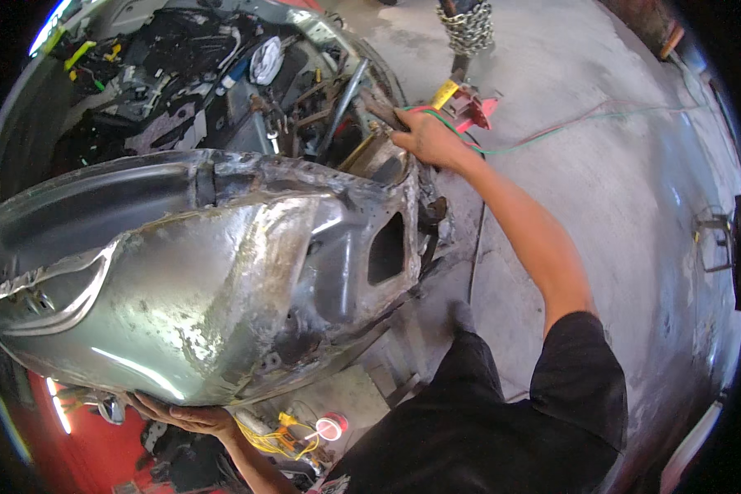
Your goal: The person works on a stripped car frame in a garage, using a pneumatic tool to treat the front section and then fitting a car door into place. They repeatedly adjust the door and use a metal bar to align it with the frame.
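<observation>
A bare-metal rear quarter panel [177,284] of a car body fills the left and middle, with rough, rusty seams and a dark square opening near its right end. My left hand [191,417] lies with fingers stretched out flat against the panel's lower edge, its palm partly hidden. At the car's rear corner, my right hand [434,138] is closed around the end of a brown bar-shaped piece [380,109]; I cannot make out its exact kind. Close to that hand, a grey metal tube [344,107] leans across the opening, and a wrench [272,140] lies inside the car body.
Dark trim and loose parts [165,99] fill the car's inside. A chain [467,29] hangs on a post beside a red metal clamp [476,107]. A green hose [543,138] crosses the concrete floor [626,206]. A yellow tool with cord [284,436] and a red-and-white cup [331,426] sit below the panel.
</observation>
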Demonstrator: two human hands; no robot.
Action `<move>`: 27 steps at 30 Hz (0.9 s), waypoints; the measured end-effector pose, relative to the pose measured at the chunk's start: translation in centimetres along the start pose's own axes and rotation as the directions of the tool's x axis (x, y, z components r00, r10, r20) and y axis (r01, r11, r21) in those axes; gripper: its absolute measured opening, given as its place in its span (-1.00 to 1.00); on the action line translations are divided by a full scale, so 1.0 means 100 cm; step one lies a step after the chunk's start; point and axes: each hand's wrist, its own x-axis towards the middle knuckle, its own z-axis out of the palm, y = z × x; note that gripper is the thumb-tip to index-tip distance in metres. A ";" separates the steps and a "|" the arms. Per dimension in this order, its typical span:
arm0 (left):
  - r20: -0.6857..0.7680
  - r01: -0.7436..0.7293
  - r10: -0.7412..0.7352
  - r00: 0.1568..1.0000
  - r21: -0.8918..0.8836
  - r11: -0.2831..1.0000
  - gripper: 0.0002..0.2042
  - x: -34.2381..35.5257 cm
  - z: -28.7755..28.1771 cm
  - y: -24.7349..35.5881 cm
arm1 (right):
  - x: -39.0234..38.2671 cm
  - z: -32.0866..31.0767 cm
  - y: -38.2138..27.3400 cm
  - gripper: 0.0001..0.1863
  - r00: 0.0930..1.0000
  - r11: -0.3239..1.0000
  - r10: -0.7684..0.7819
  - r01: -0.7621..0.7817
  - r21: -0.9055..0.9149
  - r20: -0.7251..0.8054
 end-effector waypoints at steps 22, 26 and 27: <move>-0.034 0.104 -0.110 0.993 -0.154 0.983 -0.48 -0.015 -0.007 -0.030 | 0.122 0.058 0.057 -0.59 0.966 0.907 -0.256 0.253 0.338 -0.037; 0.004 0.161 -0.161 0.987 -0.077 0.984 -0.48 -0.022 -0.025 -0.030 | 0.070 -0.082 -0.126 -0.65 0.926 0.863 -0.223 0.334 0.380 -0.306; 0.009 0.157 -0.156 0.988 -0.101 0.982 -0.47 -0.023 -0.026 -0.031 | 0.056 -0.107 -0.174 -0.65 0.882 0.864 -0.275 0.401 0.304 -0.384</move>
